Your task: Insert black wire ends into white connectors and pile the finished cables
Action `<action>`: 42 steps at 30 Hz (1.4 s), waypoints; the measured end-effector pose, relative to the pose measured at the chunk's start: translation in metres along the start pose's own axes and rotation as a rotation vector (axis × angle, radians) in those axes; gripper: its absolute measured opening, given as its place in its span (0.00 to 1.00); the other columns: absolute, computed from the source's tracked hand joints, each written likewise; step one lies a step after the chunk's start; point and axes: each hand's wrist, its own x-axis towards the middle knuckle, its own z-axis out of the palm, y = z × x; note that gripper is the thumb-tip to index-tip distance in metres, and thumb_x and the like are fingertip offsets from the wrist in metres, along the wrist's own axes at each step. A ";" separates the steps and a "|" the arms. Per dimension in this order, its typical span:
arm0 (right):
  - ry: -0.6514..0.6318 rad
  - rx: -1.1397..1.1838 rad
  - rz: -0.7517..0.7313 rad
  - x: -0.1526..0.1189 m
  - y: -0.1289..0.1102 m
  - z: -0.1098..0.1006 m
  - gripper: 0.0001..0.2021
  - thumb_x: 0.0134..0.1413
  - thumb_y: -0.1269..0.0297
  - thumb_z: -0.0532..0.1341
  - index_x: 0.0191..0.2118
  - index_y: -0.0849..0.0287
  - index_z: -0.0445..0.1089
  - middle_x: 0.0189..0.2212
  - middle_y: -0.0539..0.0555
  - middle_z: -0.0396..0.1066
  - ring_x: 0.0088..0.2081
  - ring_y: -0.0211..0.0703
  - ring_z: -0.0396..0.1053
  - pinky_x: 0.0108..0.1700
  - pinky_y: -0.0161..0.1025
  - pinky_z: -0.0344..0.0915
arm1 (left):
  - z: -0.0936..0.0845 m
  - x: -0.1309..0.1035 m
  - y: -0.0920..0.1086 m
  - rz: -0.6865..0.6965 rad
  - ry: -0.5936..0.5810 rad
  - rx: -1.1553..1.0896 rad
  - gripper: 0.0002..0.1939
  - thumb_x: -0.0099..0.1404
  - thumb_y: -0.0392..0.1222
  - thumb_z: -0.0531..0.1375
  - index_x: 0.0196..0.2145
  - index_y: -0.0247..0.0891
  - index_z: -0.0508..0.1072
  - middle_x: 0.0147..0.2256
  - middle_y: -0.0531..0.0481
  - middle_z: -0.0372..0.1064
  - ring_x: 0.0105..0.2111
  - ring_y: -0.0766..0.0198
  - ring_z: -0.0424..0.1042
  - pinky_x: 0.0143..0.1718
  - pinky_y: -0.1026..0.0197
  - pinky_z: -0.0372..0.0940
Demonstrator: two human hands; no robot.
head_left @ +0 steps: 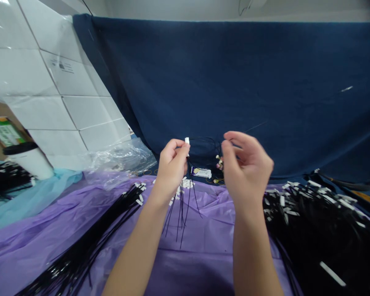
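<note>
My left hand [174, 166] pinches a small white tag [187, 141] with thin black cords [181, 205] hanging below it. My right hand [245, 164] is raised to the right, its thumb and index fingertips close together; a thin dark strand runs near them, and whether it is between the fingers is too small to tell. Dark cord loops [208, 140] stretch from the tag towards my right hand. Beneath my left hand, loose white tags [187, 183] lie on the purple sheet [197, 238].
Bundles of black cords with white tips lie left [89, 242] and right [320, 230]. Behind are a small packet [201, 172], dried flowers [218, 162], crumpled clear plastic [123, 158] and a blue cloth [234, 82]. A white cup [33, 161] stands at left beside white boxes [49, 111].
</note>
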 end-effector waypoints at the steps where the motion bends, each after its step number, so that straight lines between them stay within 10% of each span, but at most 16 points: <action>1: 0.108 0.093 -0.003 0.002 0.000 -0.001 0.09 0.59 0.63 0.59 0.43 0.57 0.71 0.40 0.56 0.74 0.38 0.43 0.75 0.32 0.37 0.72 | 0.000 -0.001 0.001 -0.015 -0.006 -0.002 0.07 0.62 0.40 0.59 0.28 0.38 0.64 0.18 0.60 0.49 0.13 0.78 0.45 0.14 0.70 0.40; 10: 0.496 0.481 0.111 0.024 0.007 -0.039 0.04 0.57 0.65 0.58 0.39 0.50 0.65 0.36 0.48 0.68 0.32 0.38 0.71 0.41 0.42 0.72 | 0.002 -0.006 0.004 -0.088 -0.087 -0.032 0.07 0.63 0.41 0.59 0.29 0.38 0.64 0.19 0.59 0.50 0.14 0.79 0.45 0.16 0.72 0.40; 16: 0.227 0.478 0.123 0.026 0.006 -0.037 0.02 0.50 0.68 0.62 0.31 0.55 0.70 0.21 0.44 0.63 0.17 0.31 0.53 0.23 0.36 0.60 | -0.001 -0.003 0.004 -0.100 -0.088 -0.073 0.06 0.62 0.40 0.59 0.29 0.37 0.68 0.22 0.57 0.53 0.15 0.79 0.46 0.15 0.73 0.40; 24: -0.115 0.042 -0.018 0.008 0.002 -0.025 0.04 0.49 0.65 0.65 0.28 0.59 0.74 0.18 0.46 0.64 0.19 0.32 0.57 0.20 0.33 0.53 | -0.001 -0.004 0.005 -0.091 -0.116 -0.122 0.04 0.61 0.39 0.61 0.30 0.37 0.71 0.22 0.56 0.53 0.16 0.78 0.45 0.14 0.73 0.40; 42: -0.043 -0.160 -0.092 0.004 -0.003 -0.012 0.06 0.50 0.65 0.63 0.25 0.59 0.73 0.16 0.47 0.67 0.19 0.35 0.64 0.23 0.34 0.59 | 0.002 -0.008 0.008 -0.049 -0.163 -0.093 0.06 0.60 0.43 0.62 0.33 0.39 0.72 0.21 0.58 0.53 0.15 0.77 0.44 0.14 0.72 0.40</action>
